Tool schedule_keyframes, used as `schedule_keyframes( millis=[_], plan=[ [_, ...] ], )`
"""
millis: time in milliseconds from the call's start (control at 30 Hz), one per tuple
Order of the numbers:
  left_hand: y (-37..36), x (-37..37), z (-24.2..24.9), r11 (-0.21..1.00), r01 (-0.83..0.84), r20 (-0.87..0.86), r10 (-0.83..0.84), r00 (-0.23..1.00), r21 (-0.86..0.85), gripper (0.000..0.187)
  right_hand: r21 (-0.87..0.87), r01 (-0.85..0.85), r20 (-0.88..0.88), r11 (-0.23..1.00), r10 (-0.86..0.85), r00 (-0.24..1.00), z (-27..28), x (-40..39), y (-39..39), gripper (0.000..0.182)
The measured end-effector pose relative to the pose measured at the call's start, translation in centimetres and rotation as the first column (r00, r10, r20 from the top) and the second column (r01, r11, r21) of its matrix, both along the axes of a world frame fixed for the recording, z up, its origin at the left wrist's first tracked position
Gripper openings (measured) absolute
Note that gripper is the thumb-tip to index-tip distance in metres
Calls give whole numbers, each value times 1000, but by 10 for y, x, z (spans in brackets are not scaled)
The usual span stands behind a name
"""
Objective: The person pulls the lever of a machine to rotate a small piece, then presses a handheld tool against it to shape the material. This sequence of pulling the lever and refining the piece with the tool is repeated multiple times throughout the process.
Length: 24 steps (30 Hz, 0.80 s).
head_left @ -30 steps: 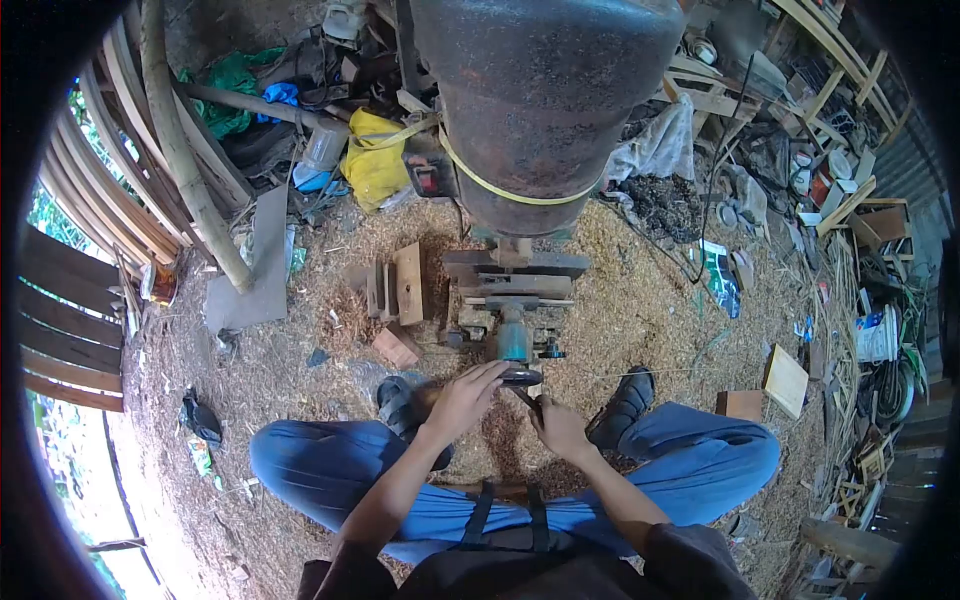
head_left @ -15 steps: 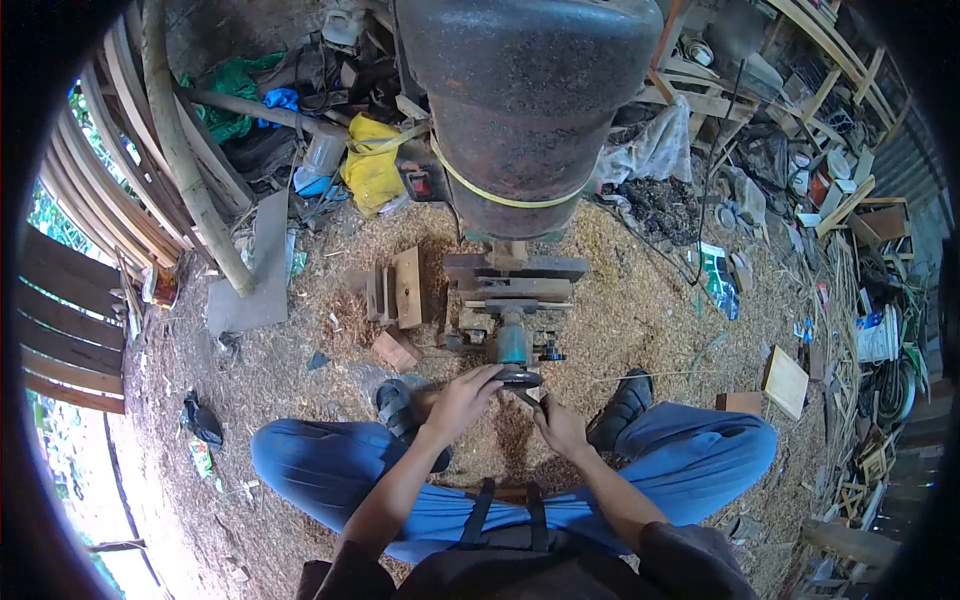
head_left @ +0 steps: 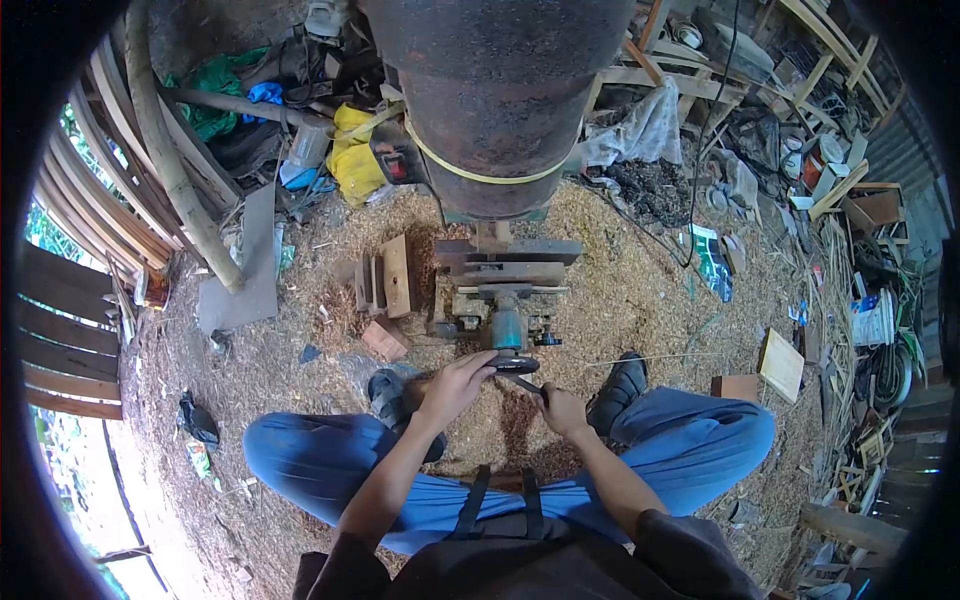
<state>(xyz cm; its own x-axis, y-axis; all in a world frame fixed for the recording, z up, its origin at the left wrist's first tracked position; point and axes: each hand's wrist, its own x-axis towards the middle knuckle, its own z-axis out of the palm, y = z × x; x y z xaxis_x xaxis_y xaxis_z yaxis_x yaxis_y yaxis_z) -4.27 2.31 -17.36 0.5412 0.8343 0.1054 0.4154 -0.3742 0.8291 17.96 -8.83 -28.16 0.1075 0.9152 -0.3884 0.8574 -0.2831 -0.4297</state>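
Observation:
A dark round wheel (head_left: 517, 365) sits at the near end of a green machine part (head_left: 507, 328). My left hand (head_left: 456, 388) has its fingers closed at the wheel's left edge. My right hand (head_left: 565, 411) is closed around one end of a thin dark bar-shaped tool (head_left: 523, 384). The tool slants up and left, its far end close under the wheel near my left fingertips. Beyond the green part stand the machine's flat crosswise bars (head_left: 510, 272). A small black knob (head_left: 547, 339) is right of the green part.
A large dark drum-like body (head_left: 490, 110) with a yellow band rises beyond the bars. Wood blocks (head_left: 396, 277) and a reddish block (head_left: 385, 339) lie left of the machine. Shavings (head_left: 620, 290) cover the floor. My sandalled feet (head_left: 618, 390) flank the wheel.
The whole view has shifted slightly, with the machine a little higher and further left. My hands stay at the wheel, and the tool lies flatter beneath it.

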Motion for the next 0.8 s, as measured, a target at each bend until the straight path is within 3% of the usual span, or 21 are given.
schedule_keyframes(
  millis=[333, 400, 700, 800],
  plan=[
    [1, -6, -2, 999, 0, -44, -1, 999, -41, 32, 36, -57, 61, 998, 55, 997, 30, -20, 9, 32],
    [2, -8, -6, 1000, -16, -11, 16, 1000, -25, 32, 137, -63, 65, 989, 55, 996, 30, -26, 7, 32],
    [2, -8, -4, 1000, -7, -5, 7, 1000, 2, 31, -22, 35, 0, 999, -35, 999, 22, -17, 8, 32],
    [1, -6, 2, 1000, -12, -26, 13, 1000, 17, 31, 40, 42, -19, 998, -41, 999, 16, -12, 8, 33]
  ],
)
